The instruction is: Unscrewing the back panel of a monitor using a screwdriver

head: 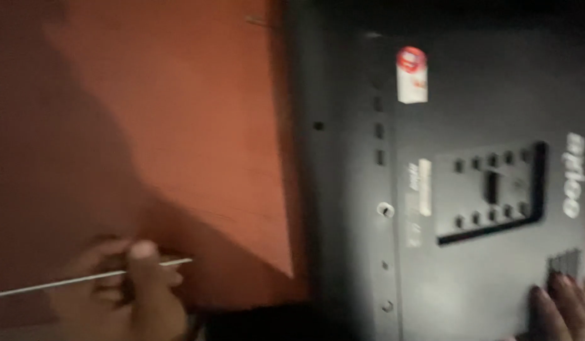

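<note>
With our left hand (125, 287) clamped on a thin metal rod (84, 278) and our right hand (564, 309) lying open-fingered on the dark panel (469, 189), well right of the grip, we judged aligning the tip with a screw hole (385, 210) came next.

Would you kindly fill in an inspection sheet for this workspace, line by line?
Surface: reddish-brown tabletop, dimly lit, with shadow across its left part.
Job's things: dark flat panel back lying at the right, with a recessed slotted plate, a red and white sticker and small screw holes; thin metal rod held over the table, its tip pointing toward the panel.
Clutter: nothing seen.
Grippers: left hand closed around the rod; right hand resting with its fingers flat on the panel's lower corner, holding nothing.
Cables: nothing seen.
Surroundings: dark and blurred; nothing more can be told.
</note>
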